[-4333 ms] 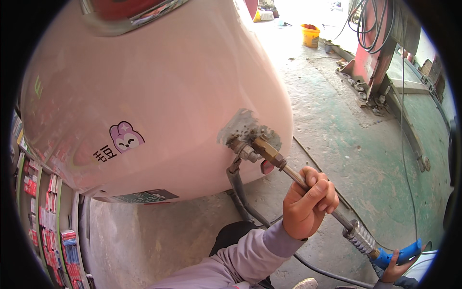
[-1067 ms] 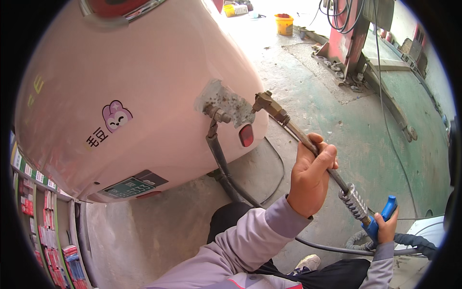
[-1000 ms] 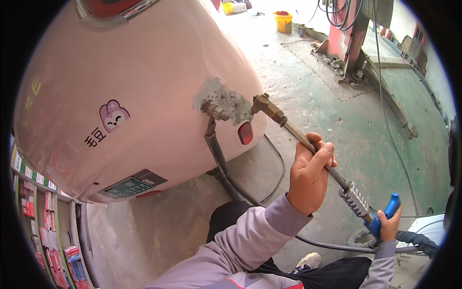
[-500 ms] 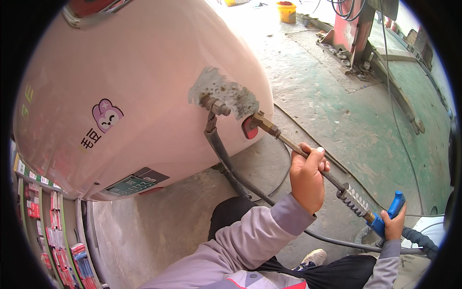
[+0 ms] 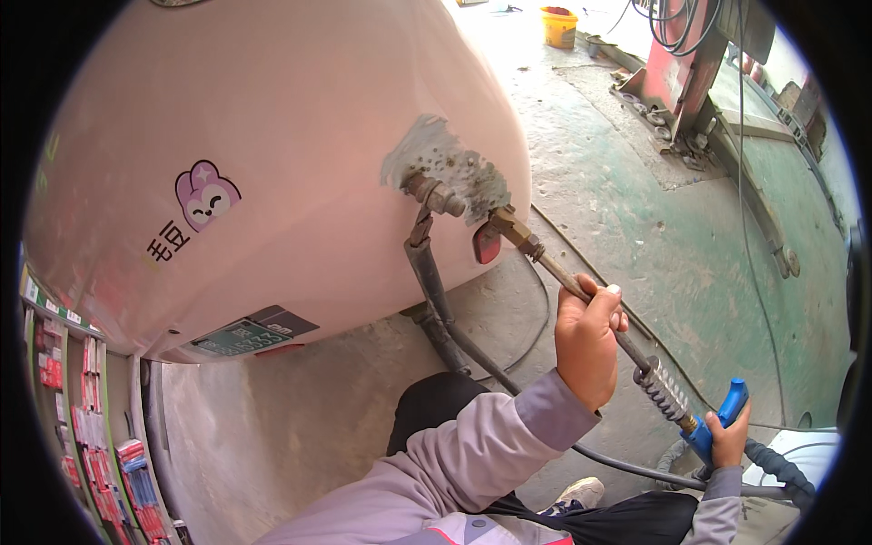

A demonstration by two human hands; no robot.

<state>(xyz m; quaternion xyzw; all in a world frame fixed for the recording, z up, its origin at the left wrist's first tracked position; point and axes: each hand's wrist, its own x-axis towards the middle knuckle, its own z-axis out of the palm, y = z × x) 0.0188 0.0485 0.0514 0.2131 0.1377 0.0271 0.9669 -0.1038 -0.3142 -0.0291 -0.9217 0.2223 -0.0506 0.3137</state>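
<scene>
A pink car body panel [image 5: 300, 136] has a sanded grey patch [image 5: 445, 159] dotted with small dark marks. Attached to that patch is a metal clamp [image 5: 432, 193] with a thick black cable [image 5: 431, 282] hanging from it. A long dent puller [image 5: 565, 272] with a brass-coloured head, a coil spring and a blue handle [image 5: 718, 422] slants from the patch's lower edge toward me. Its head is at the panel, just above a red reflector [image 5: 487, 243]; contact is hard to tell. My left hand [image 5: 589, 345] wraps round the rod midway, while my right hand [image 5: 729, 436] grips the blue handle.
At the lower left, a rack [image 5: 100, 427] holds red and blue packages. A yellow bucket [image 5: 559, 27] and a red lift post [image 5: 677, 73] stand on the green-grey floor [image 5: 654, 236] farther back. Cables [image 5: 636, 472] run across the floor beside my legs.
The view has shifted slightly, so the car sits farther right and higher in the picture. Both hands keep their hold on the dent puller, its head still by the sanded patch.
</scene>
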